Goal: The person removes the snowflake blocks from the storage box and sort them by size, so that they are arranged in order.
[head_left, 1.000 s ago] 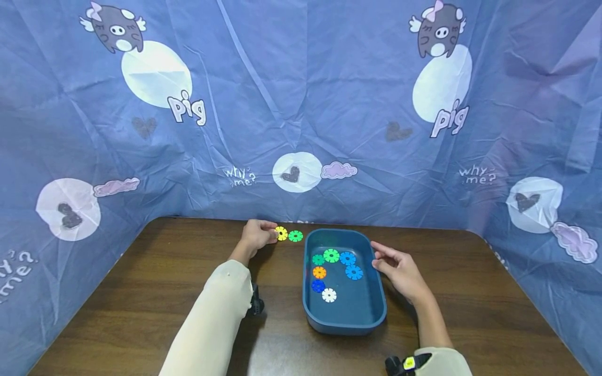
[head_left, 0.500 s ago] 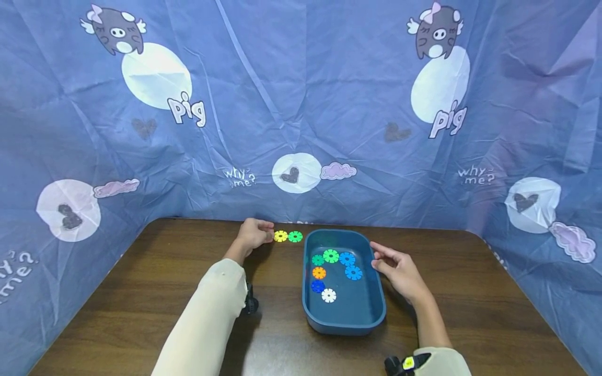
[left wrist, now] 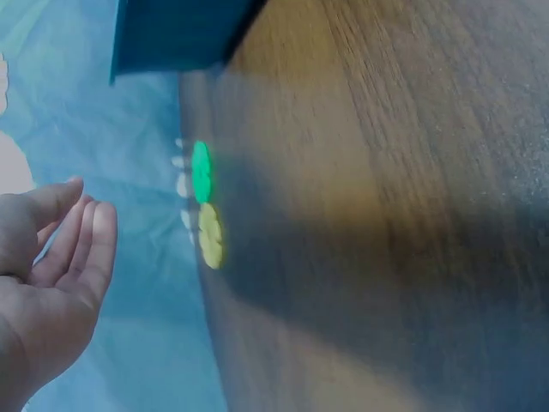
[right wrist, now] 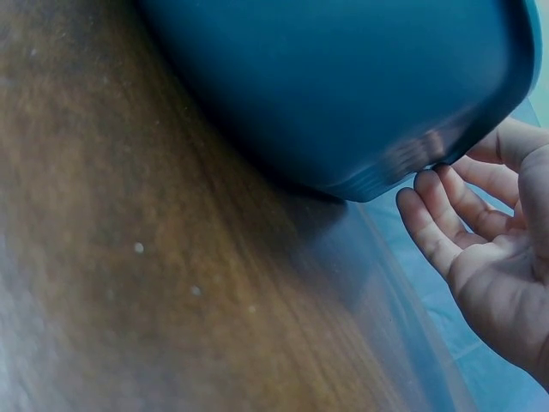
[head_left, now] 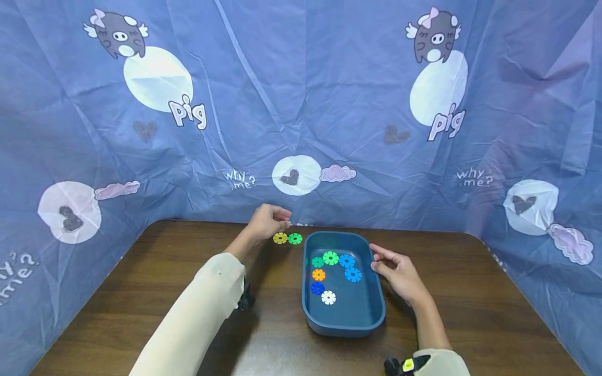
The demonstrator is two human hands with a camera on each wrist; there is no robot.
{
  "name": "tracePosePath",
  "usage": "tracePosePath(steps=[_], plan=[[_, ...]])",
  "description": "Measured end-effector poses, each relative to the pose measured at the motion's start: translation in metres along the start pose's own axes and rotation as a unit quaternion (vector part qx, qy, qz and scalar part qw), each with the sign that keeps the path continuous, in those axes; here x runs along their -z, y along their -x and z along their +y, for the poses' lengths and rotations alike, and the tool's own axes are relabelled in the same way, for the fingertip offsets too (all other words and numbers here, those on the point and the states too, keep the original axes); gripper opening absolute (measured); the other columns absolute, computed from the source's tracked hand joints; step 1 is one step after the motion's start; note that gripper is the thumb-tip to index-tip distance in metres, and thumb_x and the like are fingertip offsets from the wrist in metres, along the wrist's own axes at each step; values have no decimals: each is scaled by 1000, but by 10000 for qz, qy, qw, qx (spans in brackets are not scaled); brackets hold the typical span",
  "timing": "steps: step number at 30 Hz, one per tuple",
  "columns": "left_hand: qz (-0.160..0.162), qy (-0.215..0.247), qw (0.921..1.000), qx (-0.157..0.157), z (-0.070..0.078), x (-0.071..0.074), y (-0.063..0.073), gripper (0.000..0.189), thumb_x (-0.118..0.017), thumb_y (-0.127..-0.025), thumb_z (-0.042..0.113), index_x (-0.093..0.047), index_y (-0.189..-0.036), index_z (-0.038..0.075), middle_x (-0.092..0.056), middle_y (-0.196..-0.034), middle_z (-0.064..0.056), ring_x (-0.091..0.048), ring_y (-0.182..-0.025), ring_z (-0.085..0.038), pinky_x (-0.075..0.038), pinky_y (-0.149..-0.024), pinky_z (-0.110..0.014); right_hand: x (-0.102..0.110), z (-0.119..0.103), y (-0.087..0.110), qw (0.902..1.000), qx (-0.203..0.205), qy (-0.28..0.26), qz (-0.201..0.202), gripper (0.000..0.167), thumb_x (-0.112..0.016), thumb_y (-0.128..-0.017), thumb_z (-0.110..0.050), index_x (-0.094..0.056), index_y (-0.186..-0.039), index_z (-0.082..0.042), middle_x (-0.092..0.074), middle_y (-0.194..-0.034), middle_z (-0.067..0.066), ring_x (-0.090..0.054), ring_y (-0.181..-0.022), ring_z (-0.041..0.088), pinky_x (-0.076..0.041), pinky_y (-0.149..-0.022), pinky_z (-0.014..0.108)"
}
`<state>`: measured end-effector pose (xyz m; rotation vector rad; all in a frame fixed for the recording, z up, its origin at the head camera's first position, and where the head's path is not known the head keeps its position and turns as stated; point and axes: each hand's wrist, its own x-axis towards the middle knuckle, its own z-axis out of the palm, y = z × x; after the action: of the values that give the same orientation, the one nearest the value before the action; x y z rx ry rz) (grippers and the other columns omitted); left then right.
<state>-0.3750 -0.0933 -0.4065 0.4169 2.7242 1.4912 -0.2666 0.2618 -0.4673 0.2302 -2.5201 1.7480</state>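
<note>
A yellow snowflake building disc (head_left: 280, 238) and a green snowflake disc (head_left: 295, 238) lie side by side near the table's back edge. My left hand (head_left: 269, 221) hovers just above and behind the yellow disc. In the left wrist view that hand (left wrist: 60, 275) has its fingers loosely bent with nothing between them. A dark blue rectangular tub (head_left: 348, 318) stands to the right of the two discs. My right hand (head_left: 398, 271) rests its fingertips against the tub's right side, near the far corner. Seen from the right wrist, its fingers (right wrist: 437, 202) lie against the outer wall.
Inside the tub lie several more snowflake discs, among them an orange disc (head_left: 319, 274), a white disc (head_left: 328, 297) and a light green disc (head_left: 331, 258). A blue printed curtain (head_left: 301, 115) hangs behind the wooden table (head_left: 141, 292).
My left hand has come away from the yellow disc, rising and shifting right above it. The yellow disc now lies flat beside the green one. My right hand stays at the tub.
</note>
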Motion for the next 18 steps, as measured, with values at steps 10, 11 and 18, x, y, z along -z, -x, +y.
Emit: tracePosePath(steps=[10,11,18], plan=[[-561,-717,9926,-800,33,-20,8,19,-75,-93,5,-76,-112,0,-78,-101,-10,-74,-94,-21,-58,-84,-31,-1,0,1,9999,23,-78,-60,45,-67,-99,-10,-59,-143,-3,-61,-117,19,-59,-101,17,-55,-85,21],[-618,-783,9911,-876,35,-23,9,19,-74,-94,6,-76,-112,1,-77,-101,-9,-74,-95,-20,-58,-85,-31,-1,0,1,9999,22,-83,-61,45,-67,-99,-10,-59,-143,-3,-61,-117,20,-59,-101,16,-55,-85,21],[-1015,-972,9817,-1284,47,-44,17,17,-71,-96,5,-75,-113,3,-76,-102,-7,-72,-95,-19,-59,-84,-30,0,-1,1,10000,31,-54,-43,46,-67,-98,-10,-58,-143,-2,-61,-116,19,-59,-100,15,-55,-85,20]])
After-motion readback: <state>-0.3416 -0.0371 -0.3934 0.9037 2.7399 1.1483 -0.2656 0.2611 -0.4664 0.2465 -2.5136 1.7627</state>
